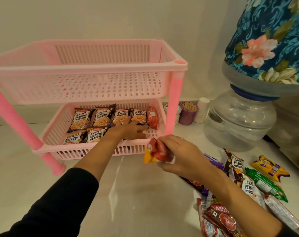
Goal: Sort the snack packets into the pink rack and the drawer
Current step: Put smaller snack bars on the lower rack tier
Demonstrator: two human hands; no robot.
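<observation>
The right hand [181, 154] is pinching a red and yellow packet [156, 153] in a closed grip, fingers curled over its top, holding it in the air just in front of the pink rack [87, 69]'s lower basket. The left hand [131, 130] is reaching inside that basket, fingers spread flat over something near the front right; whether its grip is closing on a packet I cannot tell. Behind it, salted peanut packets [100, 117] are lying in rows, with a red packet [152, 118] standing at the right end. The rest of the loose snack pile [239, 185] is waiting on the tabletop [136, 194] to the right. No drawer is in view. The risk, as I judge it: the left hand sliding sideways could be knocking the tidy peanut rows askew, and the slick held packet could be slipping from a fingertip pinch.
</observation>
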